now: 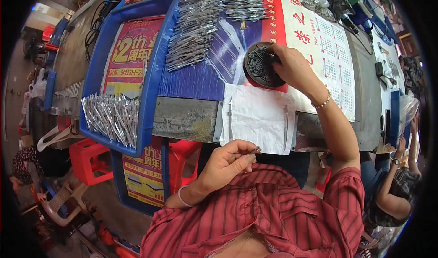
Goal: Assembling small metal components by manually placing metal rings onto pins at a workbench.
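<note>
My left hand is held before my chest, its thumb and fingers closed on a small dark metal piece. Over the round dark bowl my right hand curls down, with its fingertips at the bowl's right side. Small dark metal pins fill much of the bowl. Whether those fingertips grip a pin is hidden. Between the hands, a creased white sheet lies at the table's front edge, with a slim metal strip on its right side and another metal piece on its left.
Slim silvery tweezer-like pieces are piled on the table. More of them lie in a blue tray at the left. A printed calendar sheet spreads under my right arm. Red stools stand below; another person sits at right.
</note>
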Demonstrator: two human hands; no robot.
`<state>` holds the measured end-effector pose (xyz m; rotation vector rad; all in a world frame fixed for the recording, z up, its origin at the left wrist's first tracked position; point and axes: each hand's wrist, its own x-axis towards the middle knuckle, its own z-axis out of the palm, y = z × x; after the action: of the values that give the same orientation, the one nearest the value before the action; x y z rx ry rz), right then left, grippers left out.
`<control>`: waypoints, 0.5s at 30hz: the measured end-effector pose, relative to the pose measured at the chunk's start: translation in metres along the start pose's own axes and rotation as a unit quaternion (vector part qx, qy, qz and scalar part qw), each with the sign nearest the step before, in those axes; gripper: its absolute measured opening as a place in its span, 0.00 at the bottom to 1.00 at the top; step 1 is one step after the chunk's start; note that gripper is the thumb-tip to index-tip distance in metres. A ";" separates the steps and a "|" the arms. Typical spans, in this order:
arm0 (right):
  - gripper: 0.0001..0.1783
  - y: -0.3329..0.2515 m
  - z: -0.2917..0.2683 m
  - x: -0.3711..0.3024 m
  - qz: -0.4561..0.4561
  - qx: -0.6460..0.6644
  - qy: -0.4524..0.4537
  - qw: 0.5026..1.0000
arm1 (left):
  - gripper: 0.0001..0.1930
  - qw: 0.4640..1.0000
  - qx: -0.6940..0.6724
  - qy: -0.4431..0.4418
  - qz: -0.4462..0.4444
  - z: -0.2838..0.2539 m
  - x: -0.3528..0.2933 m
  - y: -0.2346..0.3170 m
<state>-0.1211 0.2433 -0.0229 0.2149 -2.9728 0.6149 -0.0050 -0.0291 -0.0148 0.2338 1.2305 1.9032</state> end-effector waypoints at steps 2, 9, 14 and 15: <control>0.18 -0.004 -0.008 -0.002 0.013 0.047 -0.002 0.999 | 0.10 1.000 -0.003 0.003 -0.007 0.002 0.001 0.002; 0.16 -0.006 -0.022 -0.009 0.086 0.235 -0.010 0.968 | 0.11 1.000 -0.002 0.001 -0.003 0.003 0.003 -0.001; 0.14 0.004 -0.014 -0.014 0.083 0.365 0.004 0.927 | 0.11 1.000 -0.003 0.005 -0.002 0.007 0.005 -0.003; 0.13 0.004 -0.014 -0.015 0.091 0.374 -0.003 0.923 | 0.11 1.000 -0.002 0.006 -0.003 0.007 0.005 -0.003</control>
<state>-0.1065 0.2546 -0.0134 -0.0162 -2.6164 1.7465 -0.0022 -0.0203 -0.0148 0.2169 1.2334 1.9052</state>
